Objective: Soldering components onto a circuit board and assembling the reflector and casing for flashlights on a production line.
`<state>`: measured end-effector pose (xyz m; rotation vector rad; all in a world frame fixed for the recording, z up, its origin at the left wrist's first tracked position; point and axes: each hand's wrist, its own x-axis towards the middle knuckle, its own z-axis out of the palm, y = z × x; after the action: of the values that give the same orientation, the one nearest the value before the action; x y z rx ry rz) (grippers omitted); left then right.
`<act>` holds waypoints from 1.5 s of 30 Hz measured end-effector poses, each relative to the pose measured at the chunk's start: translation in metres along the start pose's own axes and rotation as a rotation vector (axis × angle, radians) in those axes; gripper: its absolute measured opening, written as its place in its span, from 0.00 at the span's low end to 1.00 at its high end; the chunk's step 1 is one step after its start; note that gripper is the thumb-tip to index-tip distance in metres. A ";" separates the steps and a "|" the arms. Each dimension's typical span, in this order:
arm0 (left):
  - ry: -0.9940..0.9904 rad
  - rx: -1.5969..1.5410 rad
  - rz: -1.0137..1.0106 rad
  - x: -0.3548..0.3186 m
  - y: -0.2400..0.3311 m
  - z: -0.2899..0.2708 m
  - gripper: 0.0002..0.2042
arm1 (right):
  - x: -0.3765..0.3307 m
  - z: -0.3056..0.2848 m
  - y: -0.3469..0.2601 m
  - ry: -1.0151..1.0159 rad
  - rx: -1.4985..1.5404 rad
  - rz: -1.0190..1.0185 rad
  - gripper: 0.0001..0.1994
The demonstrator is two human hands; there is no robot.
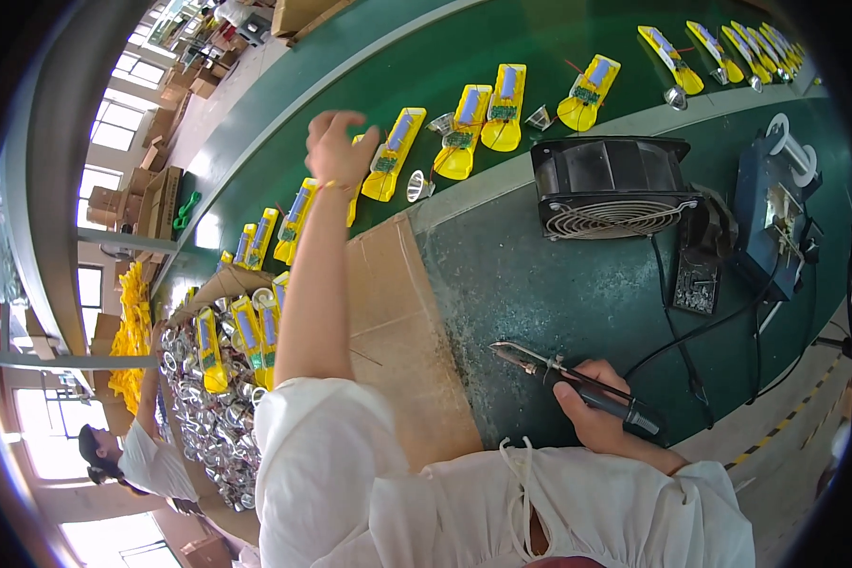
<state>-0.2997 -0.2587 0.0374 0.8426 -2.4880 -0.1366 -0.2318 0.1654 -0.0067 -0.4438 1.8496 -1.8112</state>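
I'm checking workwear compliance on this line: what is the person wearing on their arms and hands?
Both hands, left hand and right hand, are bare, no gloves. The forearms are uncovered too. A thin yellowish band circles the left wrist. The white garment has loose, puffy short sleeves, gathered at the hem, with a small white tie near the right arm.

Yellow housings [394,153] on a green belt [426,66], beside a black fan [613,185].

White short-sleeved top (gathered, tie-string neckline)
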 end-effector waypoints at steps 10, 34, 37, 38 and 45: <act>-0.190 0.005 -0.110 -0.092 -0.034 -0.021 0.09 | -0.003 0.004 0.007 -0.022 -0.056 -0.086 0.08; -0.082 0.804 -0.197 -0.357 -0.066 -0.166 0.04 | -0.010 0.014 0.018 0.023 0.026 -0.187 0.08; 0.022 0.547 -0.174 -0.359 -0.059 -0.172 0.03 | -0.017 0.008 0.017 0.035 0.014 -0.192 0.09; 0.053 0.354 -0.200 -0.361 -0.049 -0.179 0.04 | -0.017 0.008 0.018 0.033 0.019 -0.184 0.09; -0.112 -0.309 -0.293 -0.375 0.033 -0.173 0.02 | -0.035 0.023 -0.001 -0.267 -0.104 -0.378 0.09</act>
<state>0.0228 0.0009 0.0334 1.0806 -2.3428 -0.6679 -0.1906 0.1662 -0.0005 -1.0818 1.7627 -1.7823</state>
